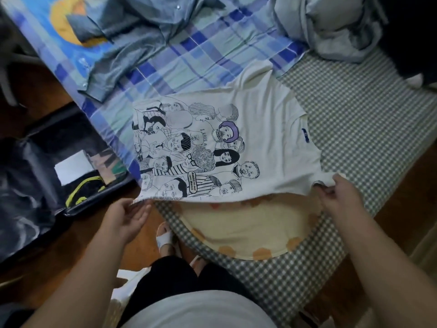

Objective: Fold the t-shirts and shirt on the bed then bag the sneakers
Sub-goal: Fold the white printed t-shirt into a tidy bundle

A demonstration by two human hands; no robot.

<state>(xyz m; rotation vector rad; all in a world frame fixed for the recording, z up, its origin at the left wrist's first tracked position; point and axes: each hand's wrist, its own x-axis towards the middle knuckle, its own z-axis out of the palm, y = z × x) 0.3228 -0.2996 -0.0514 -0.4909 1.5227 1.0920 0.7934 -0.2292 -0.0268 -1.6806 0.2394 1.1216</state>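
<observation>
Your left hand (pixel 128 215) reaches forward, palm turned inward, thumb and fingers pinching the hem corner of the white t-shirt (pixel 260 143). Your right hand (pixel 335 197) extends further out, fingers curled around the near sleeve edge. Between the two grips the near edge of the t-shirt is lifted clear of the checked mattress (pixel 354 119); the rest lies flat, printed drawing facing up, neck toward the right. A cream cloth with orange spots (pixel 243 230) lies beneath the raised edge, partly covered by it. The grey shirt (pixel 123 43) lies crumpled on the blue plaid sheet (pixel 212 50), its top cut off by the frame. An open suitcase (pixel 47 166) sits on the floor at left; its contents are blurred.
</observation>
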